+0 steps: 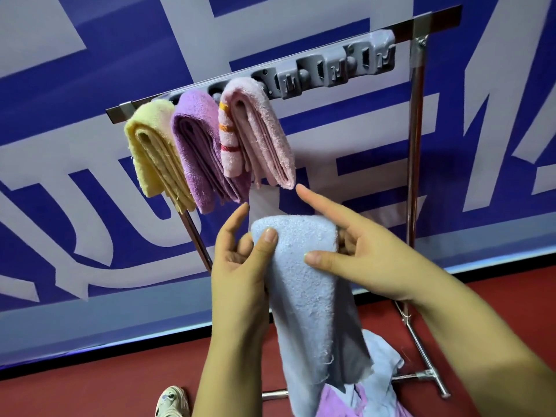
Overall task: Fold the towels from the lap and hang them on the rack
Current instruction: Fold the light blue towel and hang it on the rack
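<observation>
Towels point(207, 149) on rack point(418, 139) (left end)

Folded blue towel point(304, 284) below rack point(416, 130)

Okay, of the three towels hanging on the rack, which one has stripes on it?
The pink towel, rightmost of the three on the rack. Its folded edge shows orange and red stripes, while the yellow towel and purple towel are plain.

yellow towel point(156, 155) | purple towel point(198, 152) | pink towel point(264, 133) – orange-red stripes | held towel point(304, 284) – pale blue, perhaps greyish
</observation>
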Motion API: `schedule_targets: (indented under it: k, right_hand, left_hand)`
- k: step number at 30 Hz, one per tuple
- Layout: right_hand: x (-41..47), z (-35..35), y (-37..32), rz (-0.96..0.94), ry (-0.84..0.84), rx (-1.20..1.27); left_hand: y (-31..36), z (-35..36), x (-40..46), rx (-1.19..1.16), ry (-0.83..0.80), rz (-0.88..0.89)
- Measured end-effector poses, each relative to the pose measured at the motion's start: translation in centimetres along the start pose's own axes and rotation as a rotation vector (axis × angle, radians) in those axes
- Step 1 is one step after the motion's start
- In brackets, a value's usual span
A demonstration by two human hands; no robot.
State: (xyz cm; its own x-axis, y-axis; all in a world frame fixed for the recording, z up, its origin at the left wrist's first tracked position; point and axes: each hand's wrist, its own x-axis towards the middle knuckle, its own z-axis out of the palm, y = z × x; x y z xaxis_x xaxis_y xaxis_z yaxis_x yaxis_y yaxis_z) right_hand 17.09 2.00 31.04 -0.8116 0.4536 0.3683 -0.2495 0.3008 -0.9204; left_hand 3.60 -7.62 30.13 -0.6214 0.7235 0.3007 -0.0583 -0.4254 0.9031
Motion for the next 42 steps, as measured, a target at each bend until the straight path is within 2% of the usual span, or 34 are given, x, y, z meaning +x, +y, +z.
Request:
schedule_targets:
  k: [4,9,11,17,24,29,35,42]
  right_hand:
    - [0.0,0.8,0.1,-0.040,0.086,0.064]
    - [0.6,1.5,0.0,-0.072,0.155,0.175]
    - [0.8,1.6,0.3,-0.067,0.171,0.194]
    - [0.2,1.2,0.6,-0.033,0.060,0.120]
    - [0.1,0.6,0.3,-0.110,0.271,0.055]
    - [0.3,1.0,0.4,-0.186,0.418,-0.006]
    - [-0.2,1.0,-0.2,-0.226,0.346,0.172]
    - [-0.3,0.5,-1.0,-0.257,0.336,0.253]
  left_hand:
    - [0.3,-0.4,-0.1,0.018,0.018,-0.001]
    - [1.4,-1.6,-0.4,0.123,-0.149,-0.049]
    - [1.4,-1.8,-0.5,0.125,-0.127,-0.026]
    - [0.9,-1.5,-0.2,0.071,-0.049,0.060]
    - [0.5,-0.5,-0.6,0.222,-0.046,0.241]
    - [1.1,-0.5,-0.2,0.212,-0.030,0.288]
    - [1.7,-0.6,0.1,0.157,-0.141,0.248]
    - [1.8,0.1,0.2,0.161,-0.107,0.285]
